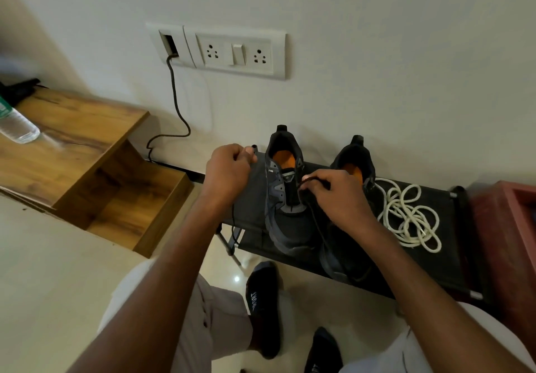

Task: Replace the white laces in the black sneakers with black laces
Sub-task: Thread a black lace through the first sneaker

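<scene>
The left sneaker (pixel 285 198) stands on the black rack (pixel 435 259), toe toward the person, heel against the wall; the right sneaker (pixel 352 169) sits just beside it, partly hidden behind the right hand (pixel 336 195). The left hand (pixel 227 169) holds one end of the black lace (pixel 233 227) up and to the left, fingers curled round it. The right hand's fingers pinch the other end at the eyelets on the shoe's right side. Judgement: lacing is at an early stage. Both ends should be kept at even length and each crossing drawn flat before the next eyelet. The removed white laces (pixel 409 216) lie in a loose tangle on the rack at right, near the right sneaker; they could snag a trailing lace end. A wooden shelf (pixel 72 140) with a plastic bottle (pixel 17 126) stands far left, and a cable (pixel 177 105) hangs from the wall socket plate (pixel 229 50).
</scene>
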Motion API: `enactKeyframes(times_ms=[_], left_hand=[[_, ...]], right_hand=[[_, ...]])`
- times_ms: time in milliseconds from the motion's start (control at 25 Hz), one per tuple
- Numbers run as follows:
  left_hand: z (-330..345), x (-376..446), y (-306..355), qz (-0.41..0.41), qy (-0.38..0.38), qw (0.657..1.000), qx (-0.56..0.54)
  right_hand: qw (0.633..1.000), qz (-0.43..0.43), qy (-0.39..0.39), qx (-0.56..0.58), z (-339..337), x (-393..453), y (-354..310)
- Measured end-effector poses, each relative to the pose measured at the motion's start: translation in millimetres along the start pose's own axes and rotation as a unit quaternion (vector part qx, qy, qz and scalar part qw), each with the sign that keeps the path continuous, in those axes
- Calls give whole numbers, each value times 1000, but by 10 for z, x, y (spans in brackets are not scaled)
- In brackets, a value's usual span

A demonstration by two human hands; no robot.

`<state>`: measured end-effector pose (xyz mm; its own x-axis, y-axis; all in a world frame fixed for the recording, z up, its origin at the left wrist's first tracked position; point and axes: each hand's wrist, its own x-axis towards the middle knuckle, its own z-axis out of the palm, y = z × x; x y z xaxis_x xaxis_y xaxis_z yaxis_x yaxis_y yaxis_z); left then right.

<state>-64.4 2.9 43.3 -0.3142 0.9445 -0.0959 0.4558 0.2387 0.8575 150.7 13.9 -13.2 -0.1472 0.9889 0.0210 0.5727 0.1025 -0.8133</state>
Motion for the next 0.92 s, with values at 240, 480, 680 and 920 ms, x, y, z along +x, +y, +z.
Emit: enactKeyframes(times_ms=[240, 480, 680, 920], left_hand=[[-425, -384, 984, 121, 42, 976, -176], [-993, -546, 2184, 191, 38, 957, -216], [-1291, -638, 2810, 187, 53, 952, -238], [-1535, -841, 3354, 193, 38, 944, -264]], right_hand=[[991, 90, 44, 86, -667, 49, -968], [954, 111, 51, 275, -1525, 31, -2306], [929, 66, 42, 361, -1991, -53, -2984], [905, -42, 27, 423, -2264, -182, -3395]])
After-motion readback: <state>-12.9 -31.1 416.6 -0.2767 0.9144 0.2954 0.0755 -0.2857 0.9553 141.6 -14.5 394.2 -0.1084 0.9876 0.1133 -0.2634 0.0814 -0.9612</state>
